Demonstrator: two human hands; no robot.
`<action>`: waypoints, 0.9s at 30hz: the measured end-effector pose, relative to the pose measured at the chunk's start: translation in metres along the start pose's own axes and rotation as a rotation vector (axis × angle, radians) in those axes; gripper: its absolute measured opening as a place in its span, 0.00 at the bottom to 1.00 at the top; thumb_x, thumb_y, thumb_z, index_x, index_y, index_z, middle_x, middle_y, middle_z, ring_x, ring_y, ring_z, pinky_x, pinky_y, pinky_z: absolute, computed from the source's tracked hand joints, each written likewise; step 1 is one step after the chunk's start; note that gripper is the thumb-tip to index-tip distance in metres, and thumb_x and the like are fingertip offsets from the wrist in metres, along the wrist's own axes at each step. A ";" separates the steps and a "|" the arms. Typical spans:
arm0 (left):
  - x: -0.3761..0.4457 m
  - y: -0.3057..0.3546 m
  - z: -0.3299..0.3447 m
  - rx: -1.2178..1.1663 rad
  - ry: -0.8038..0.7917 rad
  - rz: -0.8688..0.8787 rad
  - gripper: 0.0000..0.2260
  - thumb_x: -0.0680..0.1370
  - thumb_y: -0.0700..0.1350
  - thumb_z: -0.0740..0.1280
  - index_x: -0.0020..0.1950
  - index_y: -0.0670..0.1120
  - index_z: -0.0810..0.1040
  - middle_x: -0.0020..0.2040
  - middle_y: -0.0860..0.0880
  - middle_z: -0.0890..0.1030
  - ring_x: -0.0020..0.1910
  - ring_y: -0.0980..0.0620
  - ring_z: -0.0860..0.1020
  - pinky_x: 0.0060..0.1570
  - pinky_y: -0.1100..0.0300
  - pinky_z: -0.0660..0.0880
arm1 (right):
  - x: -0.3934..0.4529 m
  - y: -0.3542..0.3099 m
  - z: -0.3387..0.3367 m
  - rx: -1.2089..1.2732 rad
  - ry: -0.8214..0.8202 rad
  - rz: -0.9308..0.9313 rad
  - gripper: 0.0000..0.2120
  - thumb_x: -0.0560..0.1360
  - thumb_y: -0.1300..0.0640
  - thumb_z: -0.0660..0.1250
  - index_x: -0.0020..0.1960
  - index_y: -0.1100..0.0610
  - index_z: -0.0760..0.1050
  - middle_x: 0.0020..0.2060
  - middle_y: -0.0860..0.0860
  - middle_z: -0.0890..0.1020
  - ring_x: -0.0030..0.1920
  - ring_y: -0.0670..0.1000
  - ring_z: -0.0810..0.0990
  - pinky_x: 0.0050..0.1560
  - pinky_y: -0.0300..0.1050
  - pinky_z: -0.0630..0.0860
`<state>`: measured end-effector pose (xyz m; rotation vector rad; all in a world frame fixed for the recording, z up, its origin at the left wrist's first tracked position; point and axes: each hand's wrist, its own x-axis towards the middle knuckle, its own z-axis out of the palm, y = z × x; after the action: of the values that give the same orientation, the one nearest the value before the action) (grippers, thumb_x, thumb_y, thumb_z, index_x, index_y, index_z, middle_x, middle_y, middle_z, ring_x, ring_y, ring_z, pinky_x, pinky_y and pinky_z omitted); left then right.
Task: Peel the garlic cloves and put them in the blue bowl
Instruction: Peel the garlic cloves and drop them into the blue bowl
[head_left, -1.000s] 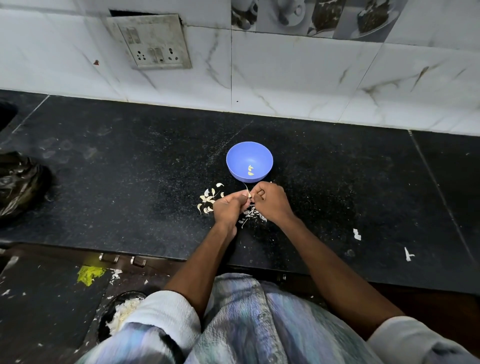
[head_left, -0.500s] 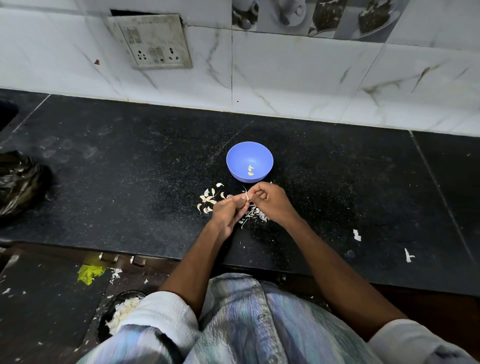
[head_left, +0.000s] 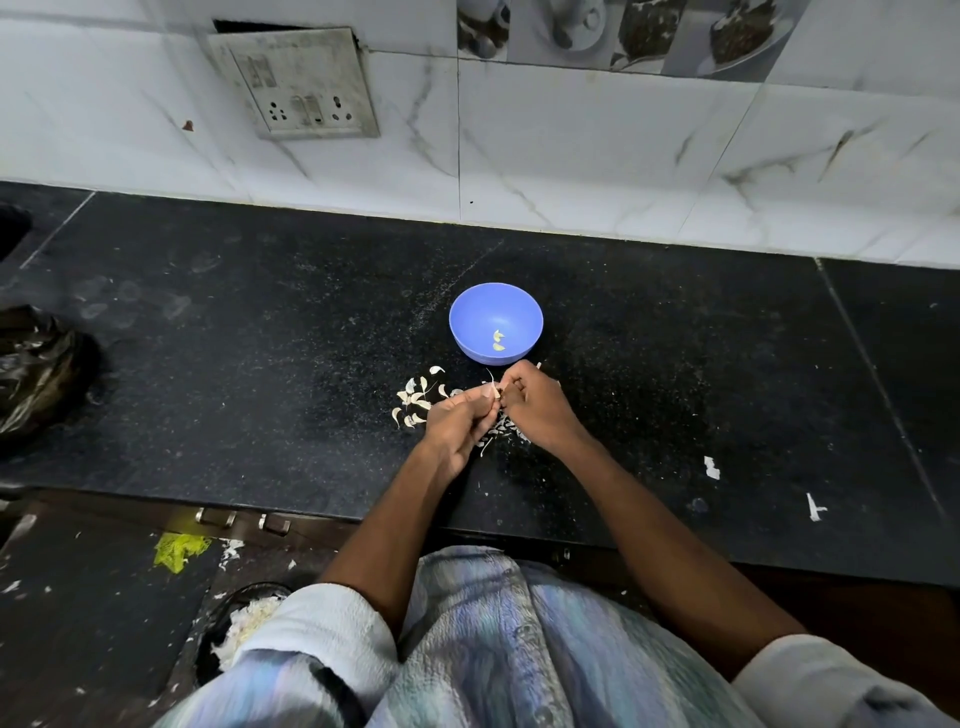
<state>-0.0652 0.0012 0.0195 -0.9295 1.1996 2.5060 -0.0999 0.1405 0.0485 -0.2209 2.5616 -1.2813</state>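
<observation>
I have one garlic clove (head_left: 494, 391) pinched between the fingertips of my left hand (head_left: 457, 423) and my right hand (head_left: 535, 405), both grips clenched on it just in front of the blue bowl (head_left: 496, 322). A thin strip of skin (head_left: 490, 375) sticks up from the clove where I am pulling it away.

The clove is tiny and almost hidden by my fingers, so I judge the main risk is that it slips out as the skin tears free. If it pops loose it would likely land in the peelings (head_left: 506, 431) under my hands, or among the unpeeled cloves (head_left: 415, 400) lying just to the left, and get confused with them.

The skin may also break off short and leave bits stuck on, which would go into the bowl with the two peeled cloves (head_left: 497, 340) already lying at its bottom.

My right knuckles are very near the bowl's rim. A sharp tug could knock the light bowl along the dark surface (head_left: 260, 364) or tip it.

Loose skin could also drift into the bowl, since I am peeling so near it.
</observation>
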 end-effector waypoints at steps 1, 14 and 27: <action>0.000 0.000 -0.001 -0.002 -0.005 -0.009 0.08 0.82 0.30 0.67 0.55 0.39 0.85 0.44 0.47 0.88 0.40 0.57 0.86 0.42 0.68 0.82 | 0.001 0.000 0.000 0.024 0.011 0.018 0.06 0.81 0.61 0.60 0.50 0.53 0.75 0.43 0.49 0.83 0.45 0.48 0.82 0.47 0.48 0.79; 0.002 0.001 0.002 -0.067 -0.014 0.014 0.05 0.82 0.38 0.70 0.55 0.39 0.85 0.42 0.44 0.86 0.36 0.56 0.84 0.38 0.66 0.82 | 0.002 0.003 -0.008 0.186 0.096 0.127 0.12 0.69 0.62 0.78 0.49 0.51 0.83 0.39 0.48 0.86 0.39 0.47 0.85 0.45 0.47 0.83; 0.003 -0.005 0.005 0.021 -0.009 0.122 0.08 0.82 0.36 0.69 0.59 0.38 0.83 0.45 0.44 0.87 0.40 0.54 0.83 0.42 0.65 0.82 | -0.001 0.000 -0.003 0.169 0.175 -0.069 0.07 0.75 0.65 0.74 0.48 0.55 0.87 0.37 0.44 0.87 0.37 0.42 0.84 0.46 0.44 0.84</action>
<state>-0.0670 0.0078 0.0167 -0.8633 1.3145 2.5831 -0.0996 0.1430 0.0509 -0.1719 2.5883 -1.5992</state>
